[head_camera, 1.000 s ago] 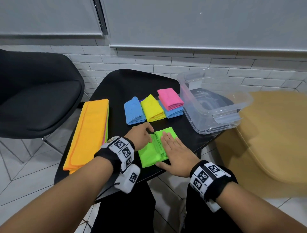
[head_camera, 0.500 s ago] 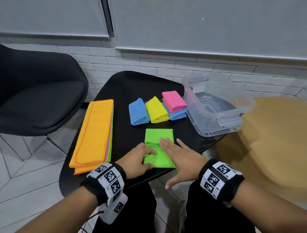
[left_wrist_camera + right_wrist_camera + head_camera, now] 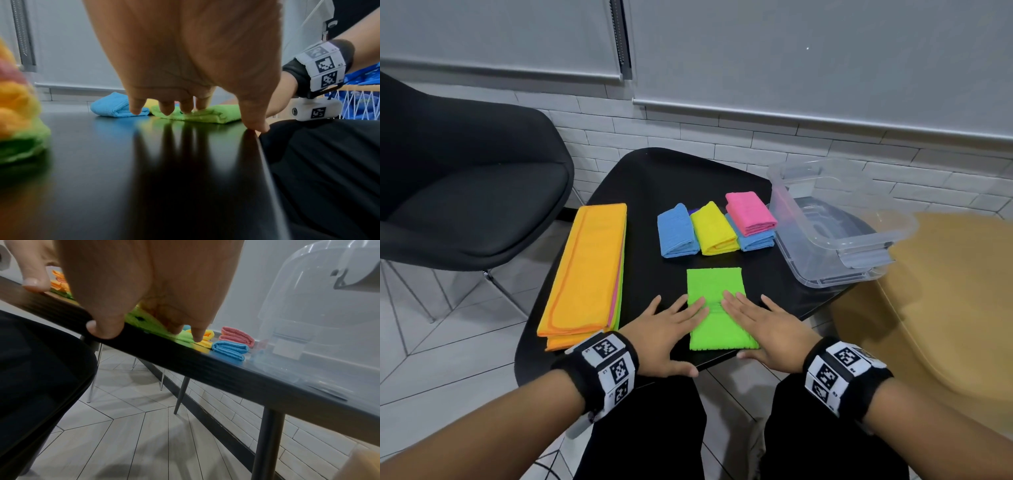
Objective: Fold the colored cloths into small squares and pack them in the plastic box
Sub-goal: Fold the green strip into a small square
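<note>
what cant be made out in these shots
- How many cloths lie in the orange-topped stack: head view shows only edges; left wrist view blurs it.
- The purple thing behind the blue cloth: mostly hidden.
- Green cloth middle: covered by left hand and right hand.
- Plastic box right corner: smeared.

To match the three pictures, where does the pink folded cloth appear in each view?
Head: pink folded cloth lies right of centre, on a blue one, beside the plastic box.
Left wrist: only a blurred pink hint between the fingers; cannot tell.
Right wrist: right of centre, above the blue cloth.
Shared landmark: green cloth.
</note>
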Demonstrator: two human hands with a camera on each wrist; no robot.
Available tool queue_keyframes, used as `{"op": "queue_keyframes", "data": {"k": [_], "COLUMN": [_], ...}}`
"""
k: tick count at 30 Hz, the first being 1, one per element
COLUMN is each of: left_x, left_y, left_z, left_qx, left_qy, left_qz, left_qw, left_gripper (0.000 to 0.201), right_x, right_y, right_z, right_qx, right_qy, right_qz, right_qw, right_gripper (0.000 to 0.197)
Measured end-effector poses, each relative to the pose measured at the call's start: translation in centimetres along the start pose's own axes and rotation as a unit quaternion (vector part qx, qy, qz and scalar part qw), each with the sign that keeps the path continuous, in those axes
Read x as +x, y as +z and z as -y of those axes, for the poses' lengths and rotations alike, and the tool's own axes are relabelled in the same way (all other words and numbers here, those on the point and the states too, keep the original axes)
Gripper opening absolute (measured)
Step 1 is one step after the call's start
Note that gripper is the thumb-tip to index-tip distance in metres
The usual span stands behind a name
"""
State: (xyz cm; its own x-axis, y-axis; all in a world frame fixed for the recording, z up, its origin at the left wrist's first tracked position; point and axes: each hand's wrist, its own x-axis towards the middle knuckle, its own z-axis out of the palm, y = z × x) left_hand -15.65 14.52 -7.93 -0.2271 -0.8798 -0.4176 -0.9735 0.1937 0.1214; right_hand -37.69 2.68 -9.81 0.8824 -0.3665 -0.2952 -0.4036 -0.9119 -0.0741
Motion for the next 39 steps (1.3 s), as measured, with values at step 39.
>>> {"op": "queue_keyframes", "data": {"k": [39], "left_x": [6.5], "left_y": [-4.1], "left_z": [1.1], "left_qx": [-0.302], "left_qy": [-0.307], "left_qz": [-0.194], "left_qw": [0.881], "left_gripper": [0.035], "right_x": [5.3], "right_y": [-0.8], "right_z": [3.3], "right_qx": [0.019], "right_qy": [0.174], "right_qz": [-0.079], "right_qw": [0.981], "right_gripper": [0.100]}}
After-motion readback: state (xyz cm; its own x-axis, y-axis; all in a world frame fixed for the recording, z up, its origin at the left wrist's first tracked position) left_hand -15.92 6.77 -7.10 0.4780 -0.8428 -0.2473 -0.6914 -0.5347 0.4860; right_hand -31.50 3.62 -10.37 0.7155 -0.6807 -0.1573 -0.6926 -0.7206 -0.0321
